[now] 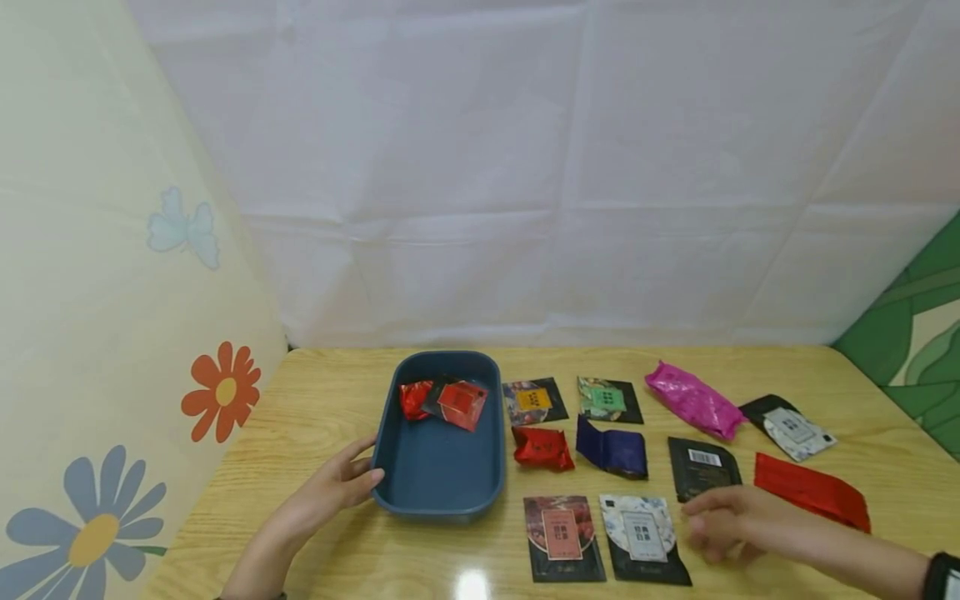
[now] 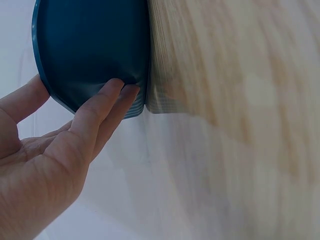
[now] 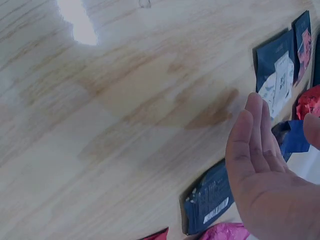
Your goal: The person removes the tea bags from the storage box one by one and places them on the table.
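My left hand rests against the left side of a dark blue tray. In the left wrist view its thumb touches the rim and its fairly straight fingers touch the outer wall. Inside the tray lie a small red packet and a black sachet with a red label. My right hand is over the table with loosely bent fingers and holds nothing. Nearest to it are a white-and-black sachet on its left and a black sachet with a barcode just beyond.
Around these lie a red-and-black sachet, red packet, purple packet, yellow-labelled sachet, green-labelled sachet, pink packet, another white-and-black sachet and long red packet. White cloth hangs behind the table.
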Tool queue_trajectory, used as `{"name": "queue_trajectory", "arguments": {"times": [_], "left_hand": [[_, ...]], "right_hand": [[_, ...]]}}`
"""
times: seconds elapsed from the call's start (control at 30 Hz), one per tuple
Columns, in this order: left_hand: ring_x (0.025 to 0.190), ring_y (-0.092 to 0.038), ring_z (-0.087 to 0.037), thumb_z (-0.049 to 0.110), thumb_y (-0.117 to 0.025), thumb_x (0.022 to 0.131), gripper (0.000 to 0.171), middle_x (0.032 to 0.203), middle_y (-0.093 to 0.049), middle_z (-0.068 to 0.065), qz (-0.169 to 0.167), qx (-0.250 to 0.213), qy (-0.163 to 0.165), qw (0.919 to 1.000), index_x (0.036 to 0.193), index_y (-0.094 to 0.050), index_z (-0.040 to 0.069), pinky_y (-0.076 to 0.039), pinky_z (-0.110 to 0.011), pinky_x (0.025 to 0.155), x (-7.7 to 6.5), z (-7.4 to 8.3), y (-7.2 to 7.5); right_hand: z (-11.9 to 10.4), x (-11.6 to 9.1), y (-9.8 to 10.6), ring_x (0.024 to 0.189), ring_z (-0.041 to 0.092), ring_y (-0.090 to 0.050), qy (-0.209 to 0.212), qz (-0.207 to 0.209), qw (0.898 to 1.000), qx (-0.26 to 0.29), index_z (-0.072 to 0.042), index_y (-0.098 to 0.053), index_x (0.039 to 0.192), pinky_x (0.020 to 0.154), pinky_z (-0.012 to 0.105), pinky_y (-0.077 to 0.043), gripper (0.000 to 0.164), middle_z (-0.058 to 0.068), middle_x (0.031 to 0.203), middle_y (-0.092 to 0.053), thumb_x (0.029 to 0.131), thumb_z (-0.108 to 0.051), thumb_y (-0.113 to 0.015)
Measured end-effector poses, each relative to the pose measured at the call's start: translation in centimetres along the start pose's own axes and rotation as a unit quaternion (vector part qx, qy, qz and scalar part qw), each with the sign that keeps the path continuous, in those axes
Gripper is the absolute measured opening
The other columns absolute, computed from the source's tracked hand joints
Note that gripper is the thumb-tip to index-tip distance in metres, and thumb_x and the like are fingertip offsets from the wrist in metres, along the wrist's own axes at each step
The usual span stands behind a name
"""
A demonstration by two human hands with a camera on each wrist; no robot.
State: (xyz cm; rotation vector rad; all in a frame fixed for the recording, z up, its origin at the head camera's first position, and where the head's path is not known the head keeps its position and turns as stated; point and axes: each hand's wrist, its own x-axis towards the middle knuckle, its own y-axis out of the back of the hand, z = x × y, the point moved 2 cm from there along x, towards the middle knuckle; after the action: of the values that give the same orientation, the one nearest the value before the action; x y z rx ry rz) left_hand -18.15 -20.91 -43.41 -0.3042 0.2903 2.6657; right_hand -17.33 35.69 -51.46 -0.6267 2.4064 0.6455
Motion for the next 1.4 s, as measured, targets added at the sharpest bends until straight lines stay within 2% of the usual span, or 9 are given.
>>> {"name": "queue_trajectory", "arguments": {"times": [0.1,0.2,0.3,0.43,0.57,0.73,0.87,1.13,1.4], "left_hand": [[0.133,-0.04,-0.048,0.018,-0.055,0.103,0.069,0.147,-0.031,-0.041,0.001,-0.001,0.0,1.0,0.153,-0.016,-0.01,-0.045,-0.053,0.102,0.0,-0.1,0.0],[0.134,-0.04,-0.048,0.02,-0.056,0.103,0.07,0.147,-0.031,-0.041,0.004,0.002,-0.002,1.0,0.153,-0.016,-0.01,-0.046,-0.052,0.101,0.0,-0.2,0.0],[0.134,-0.04,-0.049,0.02,-0.056,0.103,0.07,0.147,-0.031,-0.041,0.008,0.002,-0.001,1.0,0.152,-0.017,-0.01,-0.046,-0.052,0.101,-0.1,-0.2,0.0],[0.133,-0.041,-0.048,0.019,-0.057,0.102,0.069,0.147,-0.032,-0.041,0.014,0.001,0.004,0.9999,0.152,-0.019,-0.01,-0.046,-0.052,0.101,-0.3,-0.2,0.0],[0.133,-0.042,-0.047,0.021,-0.057,0.102,0.07,0.147,-0.032,-0.04,0.016,0.001,0.006,0.9999,0.153,-0.019,-0.009,-0.046,-0.051,0.102,-0.3,-0.2,0.0],[0.132,-0.043,-0.046,0.02,-0.057,0.102,0.07,0.146,-0.033,-0.04,0.016,-0.001,0.005,0.9999,0.153,-0.018,-0.009,-0.045,-0.052,0.102,-0.3,-0.2,0.1],[0.131,-0.044,-0.047,0.021,-0.057,0.102,0.07,0.146,-0.033,-0.041,0.015,0.001,0.004,0.9999,0.152,-0.018,-0.01,-0.045,-0.053,0.101,-0.2,-0.3,0.1],[0.132,-0.043,-0.047,0.021,-0.056,0.103,0.07,0.147,-0.032,-0.04,0.01,0.001,0.0,0.9999,0.152,-0.018,-0.01,-0.044,-0.055,0.102,-0.3,-0.3,0.0],[0.133,-0.042,-0.047,0.02,-0.055,0.103,0.068,0.146,-0.032,-0.041,0.011,0.002,-0.007,0.9999,0.152,-0.018,-0.01,-0.044,-0.055,0.102,-0.2,-0.2,0.0]], "right_hand": [[1.4,1.1,1.2,0.09,0.032,-0.067,0.011,-0.011,1.0,0.014,0.001,-0.06,0.129,0.072,0.047,-0.057,0.048,0.014,0.108,-0.071,0.096,-0.034,-0.064],[0.2,0.5,1.7,0.093,0.032,-0.066,0.024,-0.028,0.999,0.027,0.0,-0.059,0.13,0.073,0.048,-0.056,0.044,0.015,0.11,-0.07,0.097,-0.029,-0.063],[-4.0,-1.9,1.0,0.095,0.031,-0.066,0.049,-0.037,0.998,0.008,0.007,-0.054,0.131,0.074,0.046,-0.055,0.043,0.015,0.111,-0.07,0.098,-0.02,-0.058],[-11.0,-5.7,-1.1,0.093,0.028,-0.066,0.095,-0.02,0.995,-0.037,0.019,-0.044,0.131,0.073,0.043,-0.053,0.047,0.015,0.108,-0.069,0.101,-0.015,-0.053],[-14.9,-7.2,-2.6,0.09,0.028,-0.066,0.133,0.002,0.988,-0.08,0.023,-0.041,0.131,0.07,0.042,-0.054,0.054,0.017,0.106,-0.07,0.102,-0.019,-0.056],[-17.3,-6.5,-3.6,0.086,0.029,-0.066,0.182,0.008,0.977,-0.111,0.019,-0.047,0.131,0.067,0.039,-0.056,0.054,0.013,0.102,-0.071,0.099,-0.021,-0.062],[-18.8,-5.7,-4.4,0.087,0.029,-0.064,0.193,-0.001,0.974,-0.121,0.015,-0.049,0.132,0.069,0.037,-0.055,0.05,0.012,0.104,-0.07,0.098,-0.019,-0.062],[-21.6,-4.5,-5.9,0.109,0.034,-0.062,0.204,-0.016,0.967,-0.154,0.003,-0.056,0.133,0.09,0.052,-0.053,0.045,0.016,0.123,-0.063,0.099,-0.025,-0.063],[-23.6,-2.9,-6.5,0.109,0.028,-0.061,0.238,-0.001,0.948,-0.209,-0.004,-0.059,0.132,0.09,0.048,-0.053,0.04,0.002,0.113,-0.065,0.099,-0.026,-0.063]]}}
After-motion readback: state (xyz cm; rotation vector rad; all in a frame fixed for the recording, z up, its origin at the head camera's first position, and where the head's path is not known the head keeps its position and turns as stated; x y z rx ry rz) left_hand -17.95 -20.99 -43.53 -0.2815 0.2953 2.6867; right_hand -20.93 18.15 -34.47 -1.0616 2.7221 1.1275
